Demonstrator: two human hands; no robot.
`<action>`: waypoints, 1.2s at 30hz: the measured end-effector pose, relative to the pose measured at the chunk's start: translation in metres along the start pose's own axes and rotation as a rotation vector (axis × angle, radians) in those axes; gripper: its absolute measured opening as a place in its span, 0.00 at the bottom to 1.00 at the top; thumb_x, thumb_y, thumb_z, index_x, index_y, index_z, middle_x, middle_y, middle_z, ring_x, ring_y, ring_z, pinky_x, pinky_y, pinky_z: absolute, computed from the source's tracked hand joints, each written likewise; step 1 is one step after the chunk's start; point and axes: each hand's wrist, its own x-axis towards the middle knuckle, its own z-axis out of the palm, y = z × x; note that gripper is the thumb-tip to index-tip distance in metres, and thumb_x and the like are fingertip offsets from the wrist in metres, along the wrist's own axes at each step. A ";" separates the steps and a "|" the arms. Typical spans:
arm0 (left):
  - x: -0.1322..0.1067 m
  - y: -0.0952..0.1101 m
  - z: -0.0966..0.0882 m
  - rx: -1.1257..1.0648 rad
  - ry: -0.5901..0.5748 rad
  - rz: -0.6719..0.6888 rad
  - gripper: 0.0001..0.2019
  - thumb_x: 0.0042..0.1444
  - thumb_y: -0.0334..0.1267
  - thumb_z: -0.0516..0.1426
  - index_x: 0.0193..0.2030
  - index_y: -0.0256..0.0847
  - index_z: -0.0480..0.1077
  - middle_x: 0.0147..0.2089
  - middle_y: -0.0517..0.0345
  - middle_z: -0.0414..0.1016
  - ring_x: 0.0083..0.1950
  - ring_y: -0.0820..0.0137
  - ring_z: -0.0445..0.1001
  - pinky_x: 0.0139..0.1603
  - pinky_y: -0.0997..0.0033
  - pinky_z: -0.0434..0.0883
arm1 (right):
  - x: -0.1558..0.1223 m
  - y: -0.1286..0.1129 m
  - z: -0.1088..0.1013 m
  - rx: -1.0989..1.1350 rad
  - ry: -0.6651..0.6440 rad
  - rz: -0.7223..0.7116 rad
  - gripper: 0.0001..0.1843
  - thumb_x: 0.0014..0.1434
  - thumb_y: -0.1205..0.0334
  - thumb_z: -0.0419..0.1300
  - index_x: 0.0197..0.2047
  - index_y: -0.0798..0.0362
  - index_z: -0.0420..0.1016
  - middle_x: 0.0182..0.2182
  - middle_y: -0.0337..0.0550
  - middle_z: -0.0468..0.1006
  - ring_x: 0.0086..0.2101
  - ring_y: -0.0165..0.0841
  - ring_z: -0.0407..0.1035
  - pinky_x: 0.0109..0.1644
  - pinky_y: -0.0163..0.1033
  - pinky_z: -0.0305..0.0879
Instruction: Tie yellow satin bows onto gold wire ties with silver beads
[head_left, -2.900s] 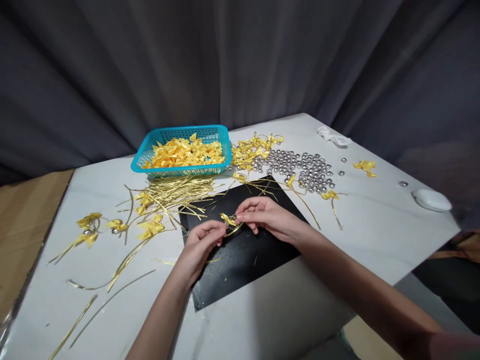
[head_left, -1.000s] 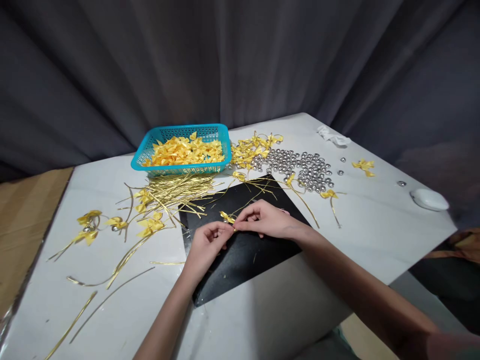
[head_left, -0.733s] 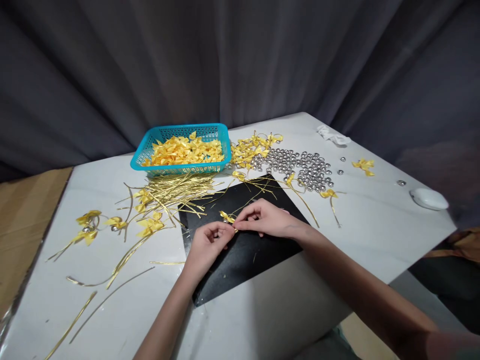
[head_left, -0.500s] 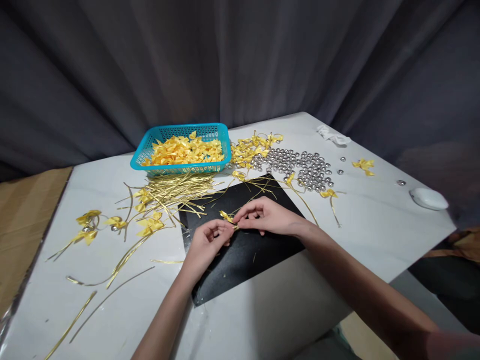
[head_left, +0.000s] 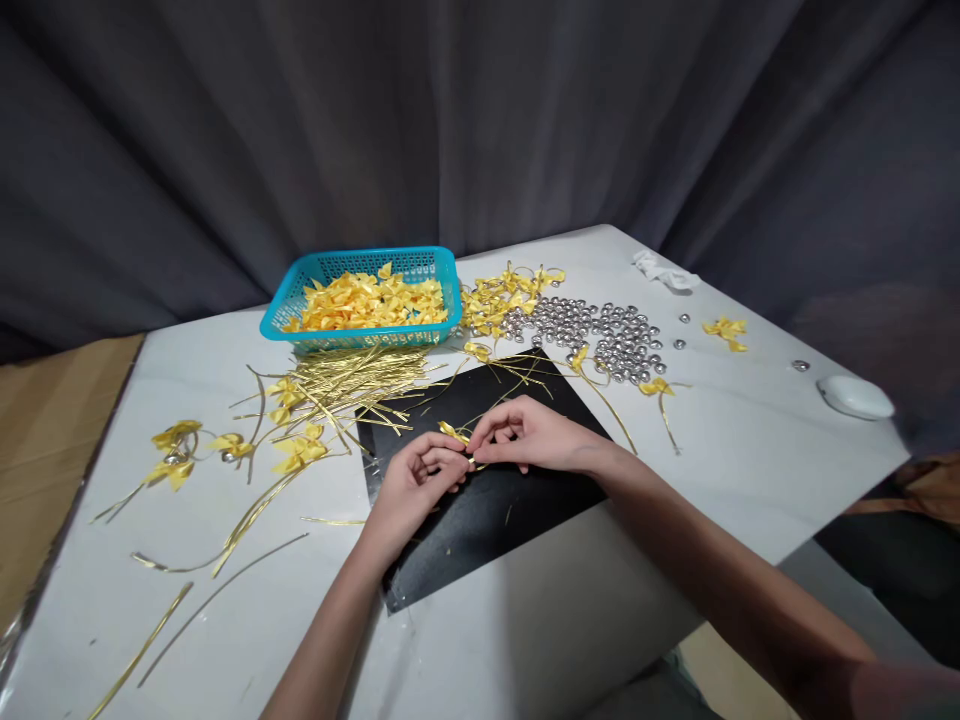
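Note:
My left hand (head_left: 420,480) and my right hand (head_left: 529,435) meet fingertip to fingertip over a black mat (head_left: 480,530). Both are closed in a pinch on a short piece of gold cord, mostly hidden by the fingers. A yellow ribbon bow (head_left: 452,431) shows just beyond the fingertips, and seems to be joined to the cord. Left of the mat lie several loose yellow bows (head_left: 302,450) with gold cords. Behind the mat is a pile of gold cords (head_left: 360,378).
A blue basket (head_left: 360,336) full of yellow bows stands at the back. Beside it lie finished-looking bow loops (head_left: 499,300) and many silver beads (head_left: 626,345). At the right are a white mouse-shaped object (head_left: 856,397) and a crumpled white tissue (head_left: 664,270). Loose cords (head_left: 221,605) lie front left.
My fingertips have come closer together around the cord, the right hand shifting slightly left. Everything else on the table lies as before.

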 end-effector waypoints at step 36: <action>0.003 -0.004 0.004 0.030 0.049 0.016 0.13 0.36 0.34 0.65 0.29 0.37 0.67 0.22 0.63 0.73 0.25 0.76 0.71 0.27 0.79 0.66 | -0.004 -0.005 0.003 -0.306 -0.029 -0.015 0.11 0.53 0.59 0.60 0.33 0.59 0.76 0.17 0.32 0.61 0.19 0.20 0.50 0.22 0.29 0.44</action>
